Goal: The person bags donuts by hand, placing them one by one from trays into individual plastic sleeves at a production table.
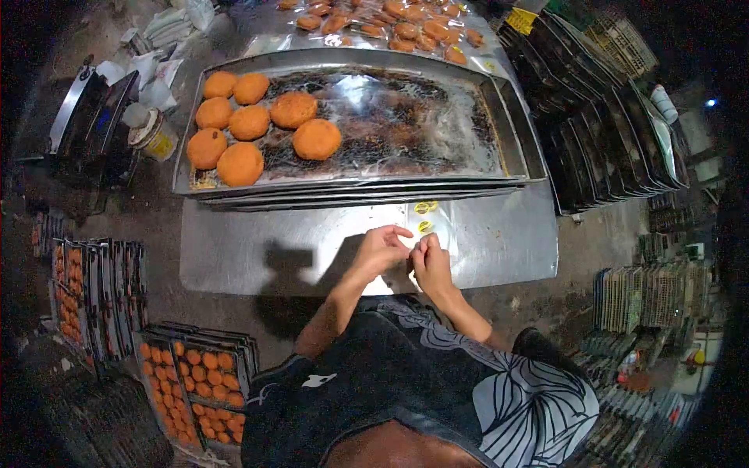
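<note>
Over the front part of the metal table (507,242), my left hand (381,251) has its fingers bent and apart, with nothing visible between them. Its fingertips come close to my right hand (432,265), whose fingers are curled closed; what they hold, if anything, is too small to name. Just beyond my hands lie clear plastic wrappers with yellow round labels (424,226). Behind them, a large metal tray (351,181) rests on a stack of trays. Several round orange-brown buns (317,140) sit in its left part, and its dark, stained bottom shows at the right.
Wrapped buns (406,31) cover the surface beyond the tray. A jar with a yellow label (152,134) stands left of it. Dark trays (601,148) are stacked at right, and racks of buns (207,374) stand at lower left. Crates (647,296) are at lower right.
</note>
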{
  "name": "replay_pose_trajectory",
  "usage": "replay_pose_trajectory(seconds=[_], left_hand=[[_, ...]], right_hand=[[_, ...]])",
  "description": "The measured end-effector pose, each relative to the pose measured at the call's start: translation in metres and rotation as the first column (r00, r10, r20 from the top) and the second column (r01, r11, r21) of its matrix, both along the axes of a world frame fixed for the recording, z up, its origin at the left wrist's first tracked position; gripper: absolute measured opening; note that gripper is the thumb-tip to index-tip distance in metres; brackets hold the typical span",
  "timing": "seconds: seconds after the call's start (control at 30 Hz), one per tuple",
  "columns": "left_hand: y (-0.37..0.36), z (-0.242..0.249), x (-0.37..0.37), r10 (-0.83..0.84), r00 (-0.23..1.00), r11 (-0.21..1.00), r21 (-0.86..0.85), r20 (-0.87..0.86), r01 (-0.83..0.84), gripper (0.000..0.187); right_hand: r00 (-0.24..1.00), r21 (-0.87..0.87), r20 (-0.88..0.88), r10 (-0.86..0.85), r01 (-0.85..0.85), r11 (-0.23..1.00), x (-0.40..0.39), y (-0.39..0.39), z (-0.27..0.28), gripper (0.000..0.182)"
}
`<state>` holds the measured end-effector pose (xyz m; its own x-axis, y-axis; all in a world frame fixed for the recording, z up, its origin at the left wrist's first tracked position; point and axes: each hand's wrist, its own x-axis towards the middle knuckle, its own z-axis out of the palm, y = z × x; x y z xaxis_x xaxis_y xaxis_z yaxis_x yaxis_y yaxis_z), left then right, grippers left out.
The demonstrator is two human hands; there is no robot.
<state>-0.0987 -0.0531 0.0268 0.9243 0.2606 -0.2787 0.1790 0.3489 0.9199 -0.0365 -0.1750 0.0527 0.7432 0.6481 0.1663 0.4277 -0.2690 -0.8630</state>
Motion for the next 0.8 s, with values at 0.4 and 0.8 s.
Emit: replay_pose_trajectory(seconds=[0.4,0.8], left_hand=[[0.05,0.062,-0.021,0.621,0.469,0.682,-0.138,0.628,-0.719,0.066],[0.17,0.06,-0.097,0.97,0.141,0.229,-0.558,0.198,-0.797,0.043]], right_hand=[[0.206,0.773,-0.633,0.746,0.222,0.594,-0.005,0.129,0.112,0.057],[0.711,-0.448,0.41,0.571,-0.388,0.805,0.08,0.261,0.006,0.056]])
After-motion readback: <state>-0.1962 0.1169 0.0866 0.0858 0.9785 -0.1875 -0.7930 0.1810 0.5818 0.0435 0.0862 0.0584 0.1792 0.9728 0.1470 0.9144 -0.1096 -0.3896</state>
